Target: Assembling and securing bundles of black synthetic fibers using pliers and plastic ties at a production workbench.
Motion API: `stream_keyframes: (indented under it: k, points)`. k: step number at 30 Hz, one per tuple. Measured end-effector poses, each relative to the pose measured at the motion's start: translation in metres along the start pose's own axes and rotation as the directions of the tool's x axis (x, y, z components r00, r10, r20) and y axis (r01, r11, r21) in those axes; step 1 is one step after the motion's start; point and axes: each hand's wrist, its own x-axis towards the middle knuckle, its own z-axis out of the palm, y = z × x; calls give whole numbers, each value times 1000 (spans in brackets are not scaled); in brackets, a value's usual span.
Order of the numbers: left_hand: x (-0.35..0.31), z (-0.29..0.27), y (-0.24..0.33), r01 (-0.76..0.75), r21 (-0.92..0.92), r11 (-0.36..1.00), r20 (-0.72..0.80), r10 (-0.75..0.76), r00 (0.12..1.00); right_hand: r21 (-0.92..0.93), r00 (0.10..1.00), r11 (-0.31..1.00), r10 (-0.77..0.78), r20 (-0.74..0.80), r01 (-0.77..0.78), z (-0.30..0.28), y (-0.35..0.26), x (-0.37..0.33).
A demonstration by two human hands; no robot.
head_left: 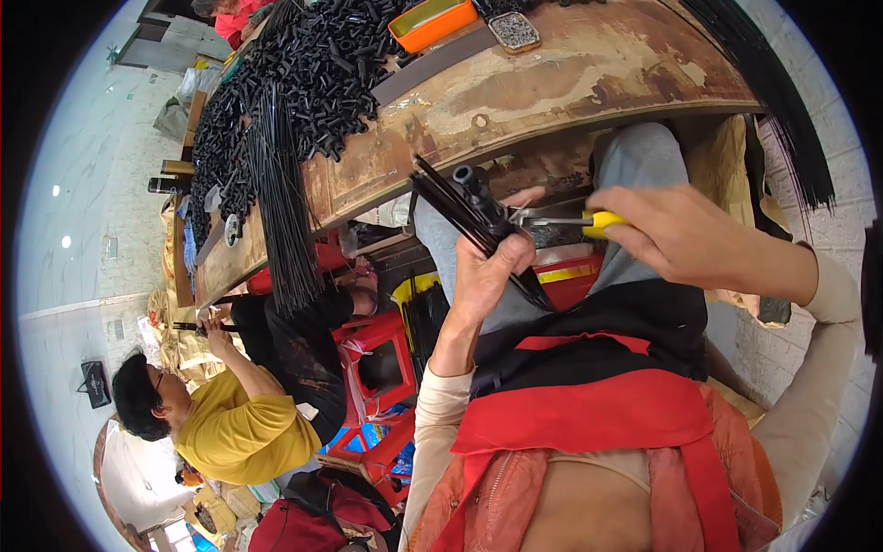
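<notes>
My left hand (487,276) is wrapped round several thin black rods (452,210) and a black tubular fitting (478,195), which has a round open end turned up. They are held tilted above my lap, in front of the table edge. My right hand (658,230) grips the yellow handle of a screwdriver (602,224). Its metal shaft points left, and the tip meets the fitting just above my left thumb. Whether a screw sits at the tip is too small to tell.
A worn wooden table (552,78) bears a heap of black tubular parts (322,55), an orange tray (434,23) and a small dish of metal bits (514,32). Bundles of black rods (280,202) overhang its edge. To the left, a person in yellow (244,423) sits near red stools (377,354).
</notes>
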Motion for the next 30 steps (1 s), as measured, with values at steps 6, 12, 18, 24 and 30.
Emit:
stream_keyframes:
  k: [6, 12, 18, 24, 30]
  points:
    - [-5, -8, -2, 27, -14, 1000, 127, -25, 992, 509, 518, -99, -147, 842, -855, 5, 9, 10]
    - [-6, 3, -2, -45, 47, 998, 34, 44, 998, 85, 996, 993, 85, 20, -87, 14, -3, 7]
    - [-9, -7, -11, -75, 50, 996, 98, 70, 993, 504, 770, 660, 184, 611, -558, -10, -6, 23]
    - [-10, -9, -12, -29, 6, 1000, 120, 28, 992, 519, 636, 445, 163, 754, -730, -20, -12, 29]
    - [-11, -10, -8, -44, 34, 998, 119, 40, 992, 433, 589, 485, 232, 774, -760, -18, -19, 32]
